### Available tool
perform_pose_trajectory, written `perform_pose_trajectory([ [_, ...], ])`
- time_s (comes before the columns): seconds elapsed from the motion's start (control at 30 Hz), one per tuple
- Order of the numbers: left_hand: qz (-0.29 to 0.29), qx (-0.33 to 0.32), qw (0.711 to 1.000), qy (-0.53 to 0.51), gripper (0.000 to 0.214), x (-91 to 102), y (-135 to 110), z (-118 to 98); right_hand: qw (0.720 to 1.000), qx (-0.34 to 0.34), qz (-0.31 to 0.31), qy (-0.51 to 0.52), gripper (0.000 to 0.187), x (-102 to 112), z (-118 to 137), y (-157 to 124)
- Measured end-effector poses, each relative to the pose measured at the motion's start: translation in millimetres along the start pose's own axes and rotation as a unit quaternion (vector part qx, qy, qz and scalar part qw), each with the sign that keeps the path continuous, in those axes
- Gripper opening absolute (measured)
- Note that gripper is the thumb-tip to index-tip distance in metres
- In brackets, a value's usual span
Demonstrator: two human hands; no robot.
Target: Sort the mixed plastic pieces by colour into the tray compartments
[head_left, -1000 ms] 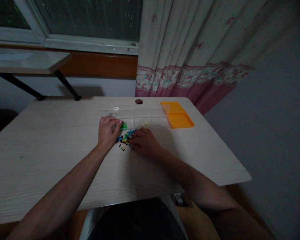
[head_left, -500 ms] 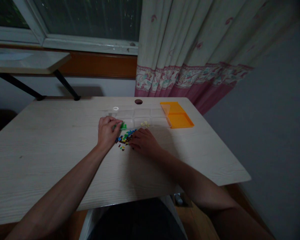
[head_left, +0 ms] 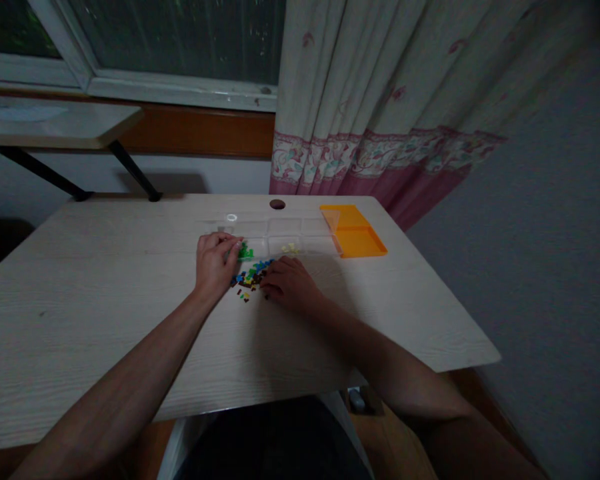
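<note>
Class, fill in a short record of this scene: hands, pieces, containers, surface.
Left hand: left hand at the near-left part of the clear tray, beside green pieces; grip unclear
Right hand: right hand, fingers at the right side of the mixed pile; grip unclear
Pile colours: blue, green, yellow, dark brown
Pile location: on the table, in front of the clear tray
Clear tray contents: green pieces; pale yellow pieces
Orange container: orange container at the clear tray's right end

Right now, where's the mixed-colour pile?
In the head view, the mixed-colour pile lies slightly left of centre on the table, between left hand and right hand, nearside of the clear tray.
</note>
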State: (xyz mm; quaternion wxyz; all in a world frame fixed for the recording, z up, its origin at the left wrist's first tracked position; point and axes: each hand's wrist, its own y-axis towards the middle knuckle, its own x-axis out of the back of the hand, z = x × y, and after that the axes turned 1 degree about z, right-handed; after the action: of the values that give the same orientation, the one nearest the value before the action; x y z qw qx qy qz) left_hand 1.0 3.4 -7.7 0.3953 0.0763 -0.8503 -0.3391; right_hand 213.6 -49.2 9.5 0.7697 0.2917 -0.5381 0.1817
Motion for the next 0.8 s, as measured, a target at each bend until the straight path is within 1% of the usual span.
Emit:
perform_pose_trajectory([
  [0.23,0.012,-0.016,1.0,-0.006,0.027,1.3,-1,-5,1.0,-0.023,-0.012,0.008,0.014,-2,2,-1],
  [0.33,0.03,-0.043,0.998,-0.02,0.027,3.4,0,-10,0.999,-0.028,-0.023,0.032,0.012,-5,-1,0],
  [0.4,0.052,-0.073,0.995,-0.039,0.025,5.1,-1,-15,0.995,-0.04,-0.043,0.078,0.01,-4,-4,2],
  [0.47,0.076,-0.109,0.989,-0.06,0.024,6.6,-1,-18,0.984,-0.071,-0.078,0.143,0.009,-2,-7,3],
  [0.53,0.099,-0.145,0.981,-0.08,0.024,7.8,-2,-21,0.965,-0.114,-0.116,0.206,0.009,1,-9,4],
  [0.6,0.118,-0.168,0.974,-0.095,0.026,8.4,-2,-23,0.946,-0.153,-0.136,0.252,0.01,4,-11,5],
  [0.7,0.141,-0.181,0.968,-0.101,0.026,8.2,-3,-25,0.927,-0.196,-0.133,0.292,0.012,5,-12,5],
  [0.8,0.144,-0.19,0.967,-0.094,0.024,7.1,-2,-25,0.917,-0.214,-0.123,0.313,0.016,3,-12,5],
])
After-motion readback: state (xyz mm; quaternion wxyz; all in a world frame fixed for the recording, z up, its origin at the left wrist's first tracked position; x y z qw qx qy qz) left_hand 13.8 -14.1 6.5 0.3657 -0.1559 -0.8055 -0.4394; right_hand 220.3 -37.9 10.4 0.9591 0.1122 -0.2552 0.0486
